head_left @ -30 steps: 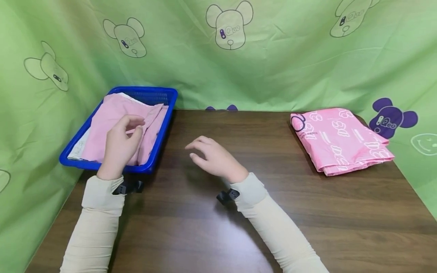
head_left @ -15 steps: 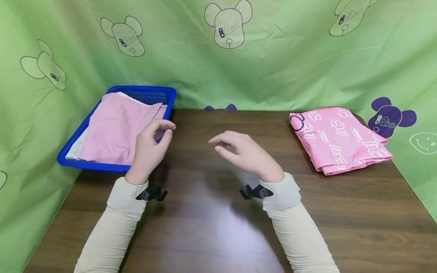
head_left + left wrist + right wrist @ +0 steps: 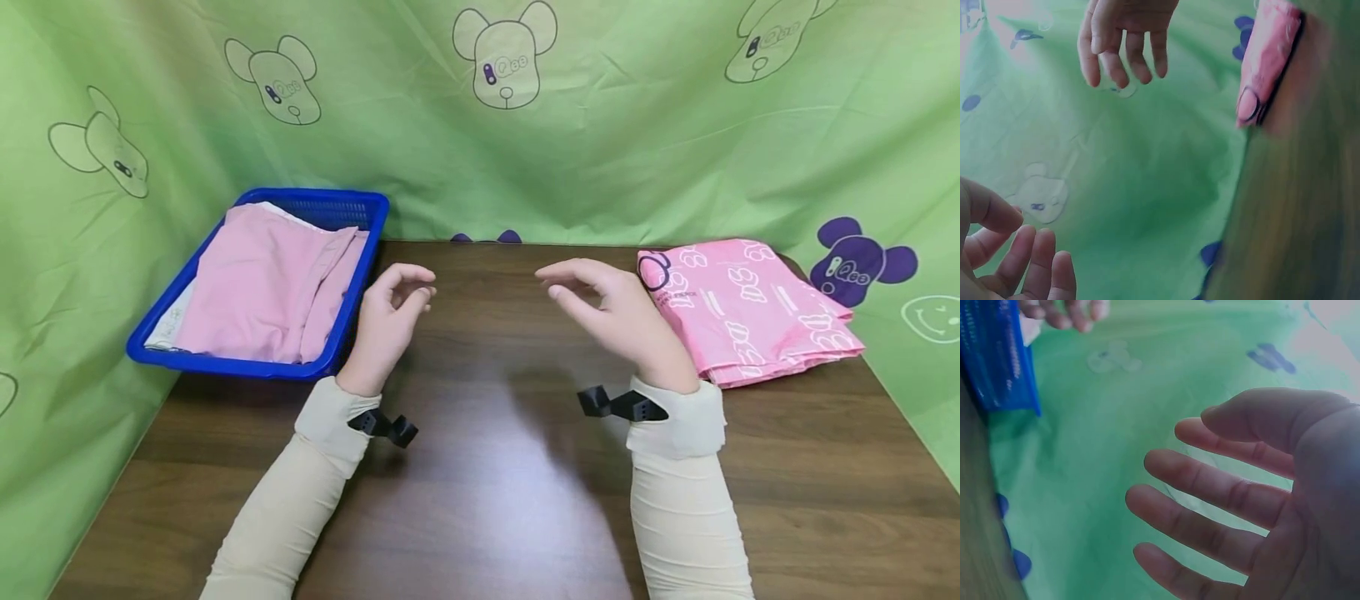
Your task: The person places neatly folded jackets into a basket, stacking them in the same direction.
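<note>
My left hand point(image 3: 388, 329) hangs in the air just right of the blue basket point(image 3: 217, 363), its fingers loosely bent around nothing. Folded pink cloth point(image 3: 255, 283) fills most of that basket, with a white printed cloth point(image 3: 167, 325) showing at its left side. Over the table's right half, my right hand point(image 3: 618, 321) is raised with relaxed fingers and nothing in them. Beside it lies a folded pink plastic-looking sheet point(image 3: 750, 308) with white outlines, its left edge close behind the right wrist. In the right wrist view the fingers point(image 3: 1210, 481) are spread and bare.
The brown wooden table point(image 3: 480, 500) carries the basket at back left and the pink sheet at back right. A green curtain point(image 3: 405, 125) with bear-like heads hangs behind the table and along both sides.
Both hands have moved to the right: the left from above the basket to beside it, the right from mid-table to near the pink sheet. Basket and sheet have stayed put.
</note>
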Motion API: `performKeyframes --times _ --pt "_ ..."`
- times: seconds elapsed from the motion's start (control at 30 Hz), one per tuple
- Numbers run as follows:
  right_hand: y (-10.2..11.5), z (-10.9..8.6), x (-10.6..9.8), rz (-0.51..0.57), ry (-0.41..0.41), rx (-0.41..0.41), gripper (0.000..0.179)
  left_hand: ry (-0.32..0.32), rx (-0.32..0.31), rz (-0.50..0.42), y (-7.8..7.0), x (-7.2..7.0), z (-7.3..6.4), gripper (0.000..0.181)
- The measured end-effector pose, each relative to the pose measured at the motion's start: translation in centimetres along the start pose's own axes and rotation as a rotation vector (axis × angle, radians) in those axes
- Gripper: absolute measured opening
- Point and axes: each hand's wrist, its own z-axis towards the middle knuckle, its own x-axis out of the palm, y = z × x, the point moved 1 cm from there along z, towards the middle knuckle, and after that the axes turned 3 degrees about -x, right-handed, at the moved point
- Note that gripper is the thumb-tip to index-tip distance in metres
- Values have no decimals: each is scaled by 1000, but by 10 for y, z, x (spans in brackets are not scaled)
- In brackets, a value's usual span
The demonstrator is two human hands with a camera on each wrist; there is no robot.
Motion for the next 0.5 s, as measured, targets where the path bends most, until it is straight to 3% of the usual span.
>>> performKeyframes --times 0.4,0.5 --pt "-16 -25 -46 281 -261 116 26 60 -312 -267 26 66 5 18" --pt "-22 -32 -55 285 -337 146 26 80 -423 -346 30 81 4 20"
